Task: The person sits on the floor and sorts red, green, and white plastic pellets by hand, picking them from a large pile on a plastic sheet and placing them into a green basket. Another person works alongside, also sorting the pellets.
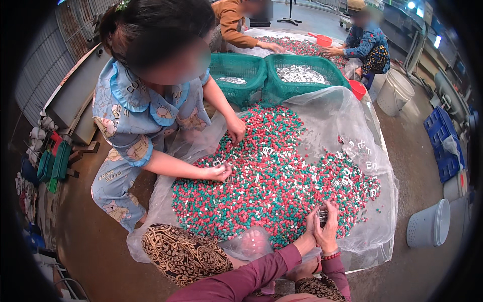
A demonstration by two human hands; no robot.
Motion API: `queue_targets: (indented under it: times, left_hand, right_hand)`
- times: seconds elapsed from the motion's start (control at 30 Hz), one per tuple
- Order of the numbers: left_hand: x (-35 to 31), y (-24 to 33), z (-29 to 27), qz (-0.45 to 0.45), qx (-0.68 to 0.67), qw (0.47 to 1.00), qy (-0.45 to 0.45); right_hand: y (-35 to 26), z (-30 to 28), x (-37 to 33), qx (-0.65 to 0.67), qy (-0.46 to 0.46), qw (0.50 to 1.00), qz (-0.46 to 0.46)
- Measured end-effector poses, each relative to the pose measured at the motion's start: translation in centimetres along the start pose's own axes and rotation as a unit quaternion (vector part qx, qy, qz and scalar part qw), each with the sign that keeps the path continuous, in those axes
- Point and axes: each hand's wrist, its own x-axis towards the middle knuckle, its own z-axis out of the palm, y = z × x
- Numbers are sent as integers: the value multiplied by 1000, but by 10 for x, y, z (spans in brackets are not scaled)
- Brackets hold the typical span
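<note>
Over the near right part of a pile of small red, green and white pellets (pixel 241 201), my left hand (pixel 308 232) and my right hand (pixel 329 229) are pressed close together. Between their curled fingers sit small silver metal pieces (pixel 322 216), partly hidden, so their exact shape is unclear. Similar silver frame-shaped pieces (pixel 346 177) lie on the pellets just beyond my hands. The pile rests on a sheet of clear plastic (pixel 372 241). A red bracelet circles my right wrist.
A co-worker in blue patterned clothes (pixel 151 116) reaches into the pile from the left. Two green baskets (pixel 271 90) with silver pieces stand at the far side. Two more people work beyond. Right of the sheet are a grey bucket (pixel 427 224), white bucket (pixel 395 93) and blue crate (pixel 443 143).
</note>
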Motion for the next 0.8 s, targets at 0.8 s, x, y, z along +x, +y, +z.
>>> queue_targets:
  times: [0.8]
  left_hand:
    - [126,238,137,55,152,987,17]
  right_hand:
    - [58,-103,-92,123,146,952,240]
